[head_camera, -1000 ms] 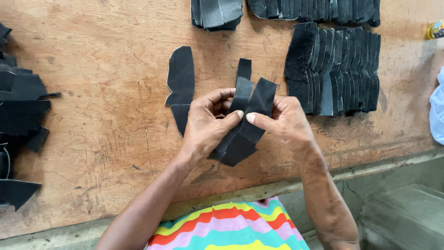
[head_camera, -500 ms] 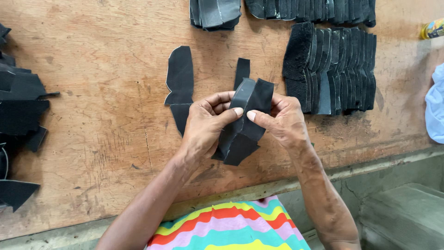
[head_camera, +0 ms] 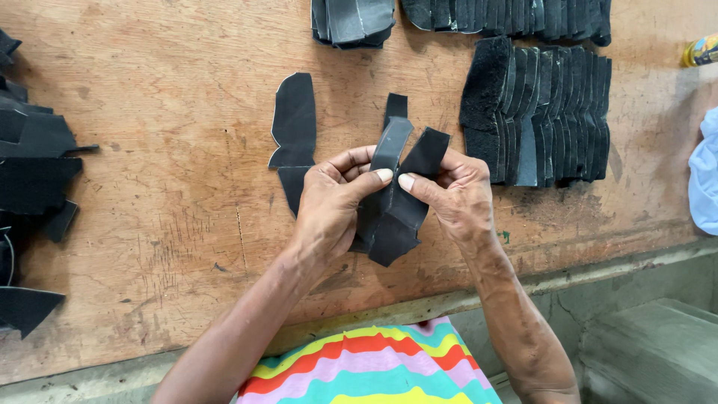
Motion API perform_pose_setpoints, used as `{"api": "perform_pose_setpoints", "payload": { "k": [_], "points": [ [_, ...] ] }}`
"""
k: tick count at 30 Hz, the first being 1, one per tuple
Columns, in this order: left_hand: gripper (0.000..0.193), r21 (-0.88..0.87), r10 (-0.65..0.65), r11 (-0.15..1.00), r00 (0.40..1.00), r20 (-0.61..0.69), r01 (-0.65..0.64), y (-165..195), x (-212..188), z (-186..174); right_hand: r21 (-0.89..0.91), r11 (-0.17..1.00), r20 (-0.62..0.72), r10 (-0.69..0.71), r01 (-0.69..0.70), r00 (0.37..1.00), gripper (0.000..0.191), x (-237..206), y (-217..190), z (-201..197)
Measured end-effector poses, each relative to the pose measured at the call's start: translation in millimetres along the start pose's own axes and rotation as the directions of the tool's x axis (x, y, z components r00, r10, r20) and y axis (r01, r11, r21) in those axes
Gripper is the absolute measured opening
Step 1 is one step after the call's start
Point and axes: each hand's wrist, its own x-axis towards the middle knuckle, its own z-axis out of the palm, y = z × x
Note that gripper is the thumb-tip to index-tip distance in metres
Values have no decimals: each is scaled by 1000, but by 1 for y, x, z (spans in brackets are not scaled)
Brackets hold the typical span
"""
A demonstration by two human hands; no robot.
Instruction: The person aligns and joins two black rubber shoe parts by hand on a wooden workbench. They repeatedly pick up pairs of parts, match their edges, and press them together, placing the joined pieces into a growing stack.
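While both hands meet above the middle of the wooden table [head_camera: 149,135], they hold together a bundle of black cut pieces [head_camera: 393,217] just over the board. The left hand [head_camera: 333,202] closes on the left side of the bundle, with its thumb pressing on the front, and the right hand [head_camera: 449,196] closes on the right side, its thumb tip almost touching the other thumb. From the top of the bundle 2 strips stand up in a V shape, 1 greyish and 1 black. Just to the left of the left hand, a single flat black piece [head_camera: 293,127] with a curved outline lies on the table, partly hidden by the fingers. Behind the bundle a small black strip [head_camera: 396,105] lies flat. To the right of the right hand stands a long row of black pieces [head_camera: 546,112], packed on edge side by side. At the far edge lie a grey-black stack [head_camera: 353,21] and another dark row [head_camera: 516,16]. On the left edge there is a loose heap of black pieces [head_camera: 34,150]. At the right edge a pale blue cloth [head_camera: 704,176] and a small yellow object [head_camera: 701,51] are partly visible. Below, striped colourful clothing [head_camera: 366,370] shows
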Motion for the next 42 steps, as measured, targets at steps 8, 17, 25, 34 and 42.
{"api": "perform_pose_setpoints", "payload": {
  "k": [8, 17, 25, 34, 42],
  "points": [
    [35, 205, 101, 974, 995, -25, -94, 4, -5, 7, -30, 1000, -11, 5, -6, 1000, 22, 0, 3, -1],
    [32, 296, 205, 930, 976, 80, -219, -1, -2, 1, 23, 999, 69, 41, -43, 997, 25, 4, -3, -5],
    [37, 59, 83, 995, 995, 57, -86, -6, 3, -5, 48, 998, 51, 33, -36, 998, 23, 2, 1, -6],
    [38, 14, 68, 998, 997, 38, -69, -6, 3, -6, 79, 997, 34, 4, -6, 999, 21, 1, 4, -2],
    [38, -9, 64, 998, 998, 19, -64, -5, 3, -3, 61, 998, 11, -10, 9, 1000, 24, 1, 0, 3]
  ]
}}
